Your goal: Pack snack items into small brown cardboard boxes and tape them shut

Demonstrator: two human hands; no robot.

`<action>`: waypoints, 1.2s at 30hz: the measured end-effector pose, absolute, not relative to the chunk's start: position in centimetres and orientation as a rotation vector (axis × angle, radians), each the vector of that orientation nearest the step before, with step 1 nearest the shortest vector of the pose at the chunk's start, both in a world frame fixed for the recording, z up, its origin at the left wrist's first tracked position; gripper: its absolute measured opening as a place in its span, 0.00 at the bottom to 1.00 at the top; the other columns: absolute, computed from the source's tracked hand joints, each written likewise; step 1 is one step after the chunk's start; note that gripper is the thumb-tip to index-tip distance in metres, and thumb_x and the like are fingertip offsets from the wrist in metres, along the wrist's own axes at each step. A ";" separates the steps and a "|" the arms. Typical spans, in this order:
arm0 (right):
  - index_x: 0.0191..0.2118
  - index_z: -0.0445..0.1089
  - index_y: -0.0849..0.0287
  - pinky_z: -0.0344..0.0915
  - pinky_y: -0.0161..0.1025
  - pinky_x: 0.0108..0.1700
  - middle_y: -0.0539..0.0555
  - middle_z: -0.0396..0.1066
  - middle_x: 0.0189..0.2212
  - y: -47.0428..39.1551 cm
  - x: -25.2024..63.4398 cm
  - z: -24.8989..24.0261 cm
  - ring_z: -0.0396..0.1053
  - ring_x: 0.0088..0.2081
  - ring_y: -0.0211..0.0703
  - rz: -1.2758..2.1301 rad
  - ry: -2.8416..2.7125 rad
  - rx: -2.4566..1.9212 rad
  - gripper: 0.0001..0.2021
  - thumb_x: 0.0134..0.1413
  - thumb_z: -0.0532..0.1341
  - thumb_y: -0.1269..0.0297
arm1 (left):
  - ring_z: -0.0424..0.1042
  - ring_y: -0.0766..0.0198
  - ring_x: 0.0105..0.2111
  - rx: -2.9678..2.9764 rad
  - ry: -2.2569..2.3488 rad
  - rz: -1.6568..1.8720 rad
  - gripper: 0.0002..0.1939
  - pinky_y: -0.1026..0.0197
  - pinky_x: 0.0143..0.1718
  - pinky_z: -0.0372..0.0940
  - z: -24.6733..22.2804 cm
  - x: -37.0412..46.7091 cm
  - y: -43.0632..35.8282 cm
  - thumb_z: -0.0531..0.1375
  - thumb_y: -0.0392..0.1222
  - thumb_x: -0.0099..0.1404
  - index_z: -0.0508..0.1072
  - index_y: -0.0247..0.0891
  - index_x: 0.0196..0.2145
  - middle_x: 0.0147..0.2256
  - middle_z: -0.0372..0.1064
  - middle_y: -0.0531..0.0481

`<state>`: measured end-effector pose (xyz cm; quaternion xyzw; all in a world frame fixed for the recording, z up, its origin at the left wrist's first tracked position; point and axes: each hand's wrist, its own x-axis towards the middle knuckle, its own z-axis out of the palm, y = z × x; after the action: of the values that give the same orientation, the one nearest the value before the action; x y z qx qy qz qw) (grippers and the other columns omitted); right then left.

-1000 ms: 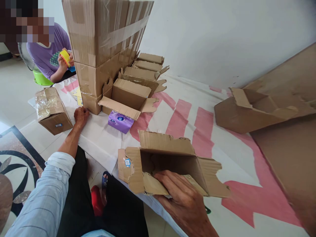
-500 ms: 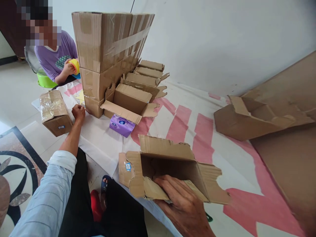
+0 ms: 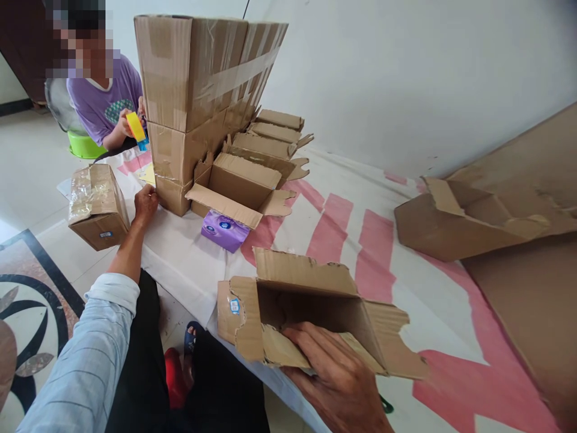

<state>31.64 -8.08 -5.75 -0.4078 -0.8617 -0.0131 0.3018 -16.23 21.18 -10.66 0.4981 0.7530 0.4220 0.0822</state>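
My right hand [image 3: 336, 376] grips the near side of an open cardboard box [image 3: 315, 310], fingers over the edge into it and thumb outside. The box's torn flaps spread outward, and its visible inside holds nothing. At the foot of a stack of taped cardboard boxes [image 3: 169, 108], my left hand [image 3: 146, 205] is closed near the lower corner; what its fingers hold, if anything, is hidden. A closed, taped box [image 3: 97, 207] stands to the left of that hand. Right of the stack's base lies a purple tissue pack [image 3: 225, 230], in front of another open box [image 3: 243, 183].
Several open boxes [image 3: 274, 131] line the stack's right side. Large cardboard pieces [image 3: 514, 288] stand at the right on the pink-and-white cloth [image 3: 331, 225]. Across the table, a person in a purple shirt [image 3: 106, 96] holds a yellow-and-blue object [image 3: 137, 129].
The other person's yellow-and-blue object has turned and come lower, and their second hand now shows. My left hand has shifted slightly; my right hand keeps its hold on the box.
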 end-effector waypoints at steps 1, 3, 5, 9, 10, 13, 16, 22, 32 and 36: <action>0.47 0.77 0.56 0.73 0.45 0.43 0.57 0.83 0.38 -8.1 31.7 -5.8 0.82 0.40 0.52 -0.039 -2.283 -1.078 0.08 0.75 0.60 0.71 | 0.75 0.57 0.40 1.505 2.248 1.254 0.07 0.58 0.46 0.66 -10.6 -16.2 21.1 0.58 0.33 0.66 0.75 0.43 0.35 0.35 0.78 0.51; 0.47 0.77 0.56 0.73 0.46 0.43 0.57 0.83 0.39 -8.1 31.7 -5.9 0.82 0.40 0.52 -0.043 -2.279 -1.072 0.08 0.76 0.59 0.70 | 0.75 0.57 0.40 1.533 2.248 1.241 0.08 0.58 0.46 0.66 -10.4 -16.2 21.0 0.57 0.33 0.66 0.75 0.43 0.34 0.35 0.78 0.51; 0.47 0.78 0.55 0.73 0.46 0.44 0.57 0.83 0.39 -8.1 31.8 -6.0 0.83 0.40 0.52 -0.032 -2.276 -1.072 0.08 0.76 0.60 0.69 | 0.75 0.56 0.40 1.550 2.251 1.229 0.07 0.58 0.46 0.66 -10.3 -16.1 20.8 0.58 0.33 0.66 0.75 0.43 0.35 0.35 0.78 0.51; 0.47 0.79 0.55 0.73 0.45 0.44 0.58 0.84 0.39 -8.1 31.8 -6.0 0.83 0.41 0.53 -0.008 -2.268 -1.079 0.08 0.77 0.61 0.68 | 0.77 0.54 0.42 1.592 2.298 1.166 0.06 0.56 0.48 0.66 -10.2 -15.5 20.4 0.60 0.36 0.68 0.77 0.43 0.38 0.40 0.81 0.47; 0.47 0.79 0.54 0.73 0.45 0.44 0.57 0.83 0.39 -8.1 31.7 -6.0 0.83 0.40 0.53 -0.008 -2.270 -1.077 0.08 0.77 0.61 0.68 | 0.78 0.53 0.43 1.595 2.319 1.145 0.06 0.56 0.48 0.66 -10.1 -15.3 20.3 0.59 0.37 0.69 0.77 0.43 0.39 0.41 0.82 0.46; 0.47 0.77 0.55 0.73 0.45 0.43 0.56 0.83 0.38 -8.1 31.5 -5.8 0.82 0.39 0.52 -0.025 -2.272 -1.067 0.07 0.77 0.60 0.67 | 0.79 0.52 0.46 1.550 2.351 1.099 0.07 0.56 0.48 0.65 -9.8 -15.0 20.0 0.59 0.36 0.70 0.78 0.43 0.41 0.44 0.83 0.45; 0.46 0.75 0.54 0.73 0.45 0.43 0.56 0.82 0.38 -7.9 31.2 -5.3 0.82 0.38 0.51 -0.037 -2.270 -1.065 0.07 0.77 0.59 0.68 | 0.79 0.50 0.49 1.496 2.327 1.079 0.08 0.55 0.49 0.66 -9.5 -14.9 19.8 0.61 0.34 0.69 0.79 0.43 0.43 0.47 0.84 0.45; 0.46 0.73 0.52 0.69 0.44 0.38 0.51 0.80 0.35 -7.8 31.5 -4.5 0.80 0.34 0.48 -0.001 -2.284 -1.044 0.05 0.75 0.60 0.67 | 0.80 0.52 0.47 1.419 2.222 1.097 0.19 0.57 0.49 0.70 -9.3 -14.9 19.5 0.63 0.33 0.65 0.83 0.41 0.52 0.45 0.83 0.46; 0.43 0.73 0.51 0.66 0.43 0.38 0.50 0.80 0.35 -8.6 32.5 -4.5 0.79 0.35 0.48 0.123 -2.225 -1.076 0.08 0.65 0.65 0.74 | 0.79 0.42 0.59 1.304 2.147 1.262 0.44 0.46 0.64 0.73 -9.3 -13.3 15.7 0.62 0.31 0.52 0.78 0.35 0.68 0.60 0.79 0.36; 0.40 0.74 0.50 0.66 0.44 0.38 0.50 0.79 0.33 -8.8 32.6 -4.5 0.77 0.33 0.48 0.183 -2.192 -1.147 0.06 0.65 0.67 0.70 | 0.81 0.49 0.49 1.405 2.008 1.310 0.33 0.46 0.59 0.75 -9.3 -11.0 13.1 0.63 0.33 0.55 0.82 0.36 0.60 0.56 0.80 0.39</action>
<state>32.60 -8.81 -4.48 -0.4373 -0.8358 0.0696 0.3245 -11.04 13.06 -9.33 0.4974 0.7107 0.4638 0.1803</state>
